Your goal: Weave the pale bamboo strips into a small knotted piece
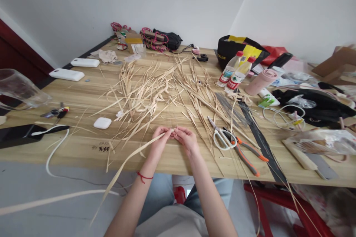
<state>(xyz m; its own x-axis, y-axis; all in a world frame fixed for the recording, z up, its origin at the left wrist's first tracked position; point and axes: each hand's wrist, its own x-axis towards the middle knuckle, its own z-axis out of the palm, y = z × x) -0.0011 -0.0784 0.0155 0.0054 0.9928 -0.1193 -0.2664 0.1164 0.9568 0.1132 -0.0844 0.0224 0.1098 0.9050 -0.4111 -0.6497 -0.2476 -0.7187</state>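
Note:
Close together at the table's near edge, my left hand [160, 139] and my right hand [185, 139] pinch the end of a pale, flat straw strip [130, 154]. Fingertips of both hands nearly meet around that end, so its exact shape there is hard to see. From my left hand the strip's long tail runs down and left, past the table edge. Beyond my hands lies a spread of loose straw strips [144, 89]. Among them sits a twisted, braided straw piece [157, 100].
White-handled scissors [222, 139] and orange-grey pliers [247, 155] lie right of my hands. Two water bottles [232, 72] and a pink tumbler [261, 81] stand farther back. A white case [102, 123] and a black box with a white cable [19, 135] are at left.

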